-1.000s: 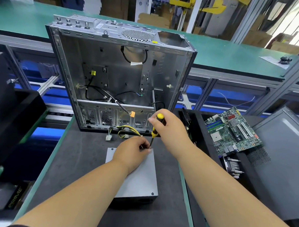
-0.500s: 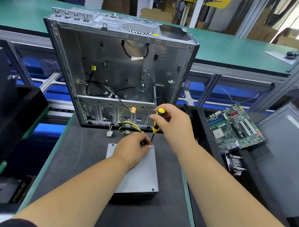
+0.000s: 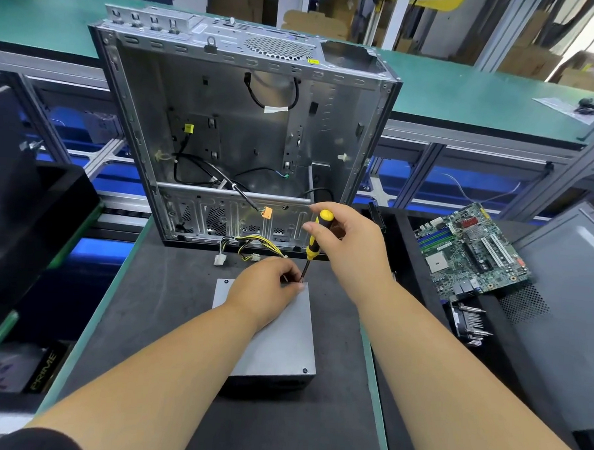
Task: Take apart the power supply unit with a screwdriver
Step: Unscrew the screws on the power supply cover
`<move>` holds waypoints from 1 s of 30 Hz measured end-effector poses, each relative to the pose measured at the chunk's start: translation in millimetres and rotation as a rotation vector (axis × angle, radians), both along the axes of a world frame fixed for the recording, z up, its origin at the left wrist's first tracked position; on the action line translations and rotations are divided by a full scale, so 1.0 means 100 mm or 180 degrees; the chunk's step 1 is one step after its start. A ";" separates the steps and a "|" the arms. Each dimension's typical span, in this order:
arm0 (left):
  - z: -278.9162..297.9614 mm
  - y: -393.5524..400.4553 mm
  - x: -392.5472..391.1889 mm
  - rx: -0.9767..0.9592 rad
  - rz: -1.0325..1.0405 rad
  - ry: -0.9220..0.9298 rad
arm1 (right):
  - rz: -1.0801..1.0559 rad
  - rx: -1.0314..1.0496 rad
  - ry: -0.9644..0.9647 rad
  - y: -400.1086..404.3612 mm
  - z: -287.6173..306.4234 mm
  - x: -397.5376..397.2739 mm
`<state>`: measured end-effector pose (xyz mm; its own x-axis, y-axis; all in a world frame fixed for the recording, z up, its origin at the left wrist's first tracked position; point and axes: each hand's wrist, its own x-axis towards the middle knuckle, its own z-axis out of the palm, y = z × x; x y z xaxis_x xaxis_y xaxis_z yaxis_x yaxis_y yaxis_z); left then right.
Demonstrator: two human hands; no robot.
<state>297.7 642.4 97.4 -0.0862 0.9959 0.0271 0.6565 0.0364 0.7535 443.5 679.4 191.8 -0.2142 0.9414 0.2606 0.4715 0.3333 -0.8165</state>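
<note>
On the dark work mat [image 3: 169, 321], the gray power supply unit [image 3: 280, 339] lies flat, just in front of the empty computer case [image 3: 245, 127]. The right hand [image 3: 349, 247] grips the yellow-and-black screwdriver [image 3: 314, 241], tip at the unit's far right corner. The left hand [image 3: 263, 291] pinches near the tip. A tilt could make the tip slip and poke a finger.

Over the last second the right hand [image 3: 350, 247] has loosened on the screwdriver [image 3: 314, 241] — its fingers, earlier wrapped over the yellow cap, now spread along the handle with the cap bare above them — while the shaft stands a little nearer upright.
</note>
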 end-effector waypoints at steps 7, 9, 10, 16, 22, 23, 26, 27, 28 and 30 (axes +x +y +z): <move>-0.01 0.00 0.00 -0.0002 -0.0004 0.0021 | 0.0399 -0.0139 0.0048 0.05 0.04 0.01; -0.01 0.00 0.00 -0.0002 0.0000 0.0045 | 0.0496 -0.0195 0.0034 0.06 0.06 0.02; 0.00 0.00 0.00 -0.0003 -0.0003 0.0062 | 0.0560 -0.0209 0.0005 0.07 0.06 0.03; 0.00 -0.01 -0.02 -0.0021 -0.0073 0.0165 | 0.0990 -0.0273 -0.0280 0.15 0.16 0.04; -0.01 0.01 -0.02 -0.0025 -0.0068 0.0107 | 0.0969 -0.0352 -0.0278 0.24 0.10 0.12; -0.01 0.01 -0.02 -0.0033 -0.0067 0.0098 | 0.0922 -0.0431 -0.0170 0.23 0.06 0.11; -0.02 0.01 -0.02 -0.0024 -0.0079 0.0111 | 0.0826 -0.0761 0.0592 0.15 -0.11 -0.04; -0.02 0.01 -0.02 -0.0029 -0.0081 0.0111 | 0.0798 -0.0882 0.0936 0.13 -0.15 -0.11; -0.01 0.01 -0.02 -0.0035 -0.0083 0.0113 | 0.0766 -0.1035 0.1289 0.10 -0.18 -0.18; -0.01 0.01 -0.02 -0.0025 -0.0098 0.0155 | 0.0725 -0.1268 0.1748 0.09 -0.19 -0.28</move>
